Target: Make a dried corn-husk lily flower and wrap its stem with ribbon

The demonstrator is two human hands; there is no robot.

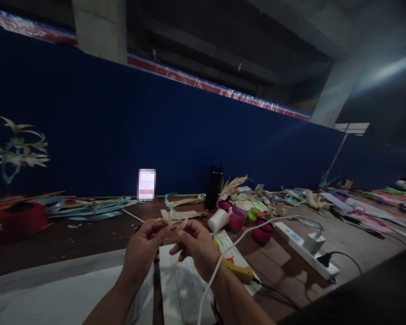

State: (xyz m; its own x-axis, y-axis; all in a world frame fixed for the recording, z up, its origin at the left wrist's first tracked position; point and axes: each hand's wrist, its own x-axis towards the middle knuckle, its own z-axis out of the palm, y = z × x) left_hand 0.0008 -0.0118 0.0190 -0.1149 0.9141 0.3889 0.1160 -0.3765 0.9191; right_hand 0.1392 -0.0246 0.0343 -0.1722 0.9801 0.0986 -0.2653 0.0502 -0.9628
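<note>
At the far left of our view, a spray of pale flowers [23,155] shows against the blue partition [176,135]. Below it a red bundle [23,221] sits on the desk [98,232], and blue ribbons [101,207] trail toward the middle. Large white paper [71,293] covers the near left, and a lit screen [146,184] stands by the partition.

Next comes our left hand [144,246], its thumb and forefinger pressed together on one side of a husk strip [171,217]. The strip is held above the desk, between our two hands and right at the fingertips. As far as we can judge, that is the relation that counts: its length seems to run crosswise from one pinch to the other, with one end poking upward, and neither hand is clearly nearer. It looks pale straw-coloured, thin, dry and slightly twisted; where its ends finish among the fingers, we cannot tell.

Our right hand [200,248] has thumb and forefinger closed on the other side, its remaining fingers curled loosely apart below. Beneath lies a written page [184,289]. Further right we see a black bottle [214,187], a white roll [218,220] tipped over, a yellow-handled tool [240,271] partly behind our right hand, a white cable [242,235] and a power strip [292,239] with plugs in it.
</note>
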